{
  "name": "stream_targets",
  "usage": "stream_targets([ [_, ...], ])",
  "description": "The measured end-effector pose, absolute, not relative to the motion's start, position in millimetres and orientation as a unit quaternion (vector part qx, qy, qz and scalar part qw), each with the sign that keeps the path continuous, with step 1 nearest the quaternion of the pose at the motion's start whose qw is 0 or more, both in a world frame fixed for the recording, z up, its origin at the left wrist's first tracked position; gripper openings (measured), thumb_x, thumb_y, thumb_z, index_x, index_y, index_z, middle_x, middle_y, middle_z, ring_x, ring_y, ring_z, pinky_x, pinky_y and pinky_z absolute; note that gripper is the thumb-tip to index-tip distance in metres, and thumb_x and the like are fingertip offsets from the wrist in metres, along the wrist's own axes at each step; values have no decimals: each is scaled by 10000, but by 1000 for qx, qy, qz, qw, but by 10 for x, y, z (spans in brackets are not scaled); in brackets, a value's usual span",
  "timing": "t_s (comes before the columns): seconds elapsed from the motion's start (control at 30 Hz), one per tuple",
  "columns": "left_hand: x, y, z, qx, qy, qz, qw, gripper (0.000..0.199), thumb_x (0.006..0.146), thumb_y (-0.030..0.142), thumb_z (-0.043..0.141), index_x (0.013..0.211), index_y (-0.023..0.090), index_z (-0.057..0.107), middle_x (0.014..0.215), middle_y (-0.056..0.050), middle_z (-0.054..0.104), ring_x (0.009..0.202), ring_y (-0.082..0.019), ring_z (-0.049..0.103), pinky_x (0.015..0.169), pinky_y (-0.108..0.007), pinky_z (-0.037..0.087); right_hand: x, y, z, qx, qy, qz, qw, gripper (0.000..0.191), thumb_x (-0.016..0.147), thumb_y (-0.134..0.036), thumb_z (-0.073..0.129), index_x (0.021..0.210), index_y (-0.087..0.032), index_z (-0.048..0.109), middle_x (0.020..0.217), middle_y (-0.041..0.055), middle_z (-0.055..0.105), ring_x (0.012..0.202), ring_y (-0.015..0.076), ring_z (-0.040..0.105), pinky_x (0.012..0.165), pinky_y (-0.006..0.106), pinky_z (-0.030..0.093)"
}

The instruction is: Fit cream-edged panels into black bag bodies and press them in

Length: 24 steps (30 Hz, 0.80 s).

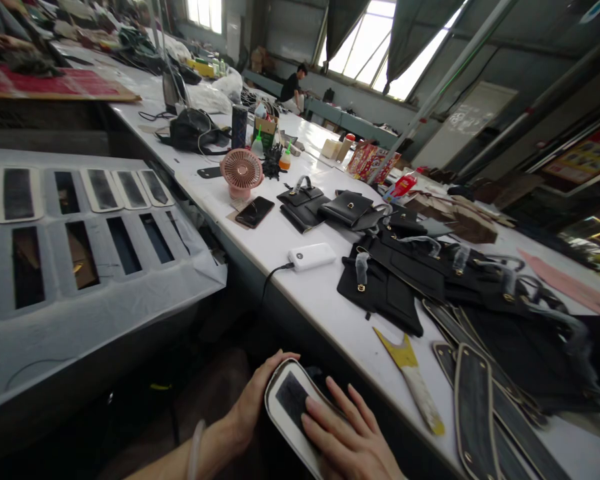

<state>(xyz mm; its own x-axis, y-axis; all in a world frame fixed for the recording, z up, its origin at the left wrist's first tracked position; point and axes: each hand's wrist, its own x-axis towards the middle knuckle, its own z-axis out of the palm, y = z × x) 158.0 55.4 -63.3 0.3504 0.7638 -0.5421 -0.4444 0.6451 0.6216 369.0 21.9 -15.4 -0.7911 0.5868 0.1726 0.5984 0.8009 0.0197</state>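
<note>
My left hand [250,403] is wrapped round the far left edge of a white-rimmed, rounded panel [290,400] with a dark rectangle in its middle. Across the same panel lies my right hand [347,430], its fingers stretched and spread, the fingertips touching the dark rectangle. The panel is tilted, and its near end is hidden under the right hand. It is held in front of the white table's edge. Nearest on the table is a tool with a yellow forked end and a whitish handle [415,387]. Long dark straps with pale edges [475,407] lie to its right.
Black bags [380,287] cover the table's right side. A white power bank [311,257] with a cable, a phone [255,212] and a pink fan [241,172] stand farther back. On the left, similar panels [17,193] lie on a covered surface. Another person [293,90] sits far back.
</note>
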Motion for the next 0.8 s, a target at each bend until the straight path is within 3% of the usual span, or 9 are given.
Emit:
stream_targets([
  [0.2, 1571, 545, -648, 185, 425, 367, 806, 578, 795, 628, 534, 1141, 187, 675, 1000, -69, 710, 964, -274, 627, 936, -372, 420, 3631, 226, -70, -355, -931, 73, 47, 353, 869, -317, 613, 1221, -337, 590, 1284, -48, 602, 1218, 282, 533, 977, 441, 499],
  [0.3, 1578, 549, -649, 185, 431, 367, 803, 583, 794, 634, 526, 1130, 182, 678, 979, -65, 707, 967, -271, 619, 938, -368, 418, 3596, 261, 23, -389, -907, 163, 5, 381, 862, -317, 605, 1240, -328, 559, 1287, -34, 605, 1252, 296, 501, 1036, 541, 424],
  [0.4, 1589, 557, -659, 190, 427, 368, 804, 575, 813, 625, 506, 1144, 184, 667, 994, -64, 702, 998, -274, 606, 952, -371, 411, 3530, 284, 47, -430, -878, 210, 24, 419, 878, -299, 562, 1292, -294, 504, 1253, 23, 624, 1217, 294, 530, 1037, 595, 392],
  [0.5, 1596, 559, -670, 188, 418, 371, 808, 551, 841, 601, 487, 1154, 179, 656, 1031, -69, 695, 1029, -278, 596, 963, -374, 407, 3451, 285, -21, -441, -868, 206, 97, 424, 895, -184, 487, 1311, -263, 481, 1193, 74, 611, 1121, 235, 572, 999, 464, 466],
  [0.6, 1583, 552, -665, 175, 383, 375, 826, 552, 876, 601, 436, 1171, 177, 632, 1009, -79, 696, 994, -273, 607, 941, -385, 420, 3399, 274, -103, -457, -854, 203, 145, 427, 870, -93, 445, 1262, -249, 510, 1109, 88, 575, 1006, 190, 583, 852, 322, 535],
  [0.8, 1499, 537, -613, 222, 335, 386, 830, 522, 844, 573, 532, 1198, 195, 593, 1076, -79, 672, 1048, -275, 578, 931, -373, 414, 3376, 286, -82, -475, -854, 164, 135, 439, 813, -105, 520, 1218, -274, 535, 1068, 79, 568, 951, 219, 576, 781, 360, 535],
])
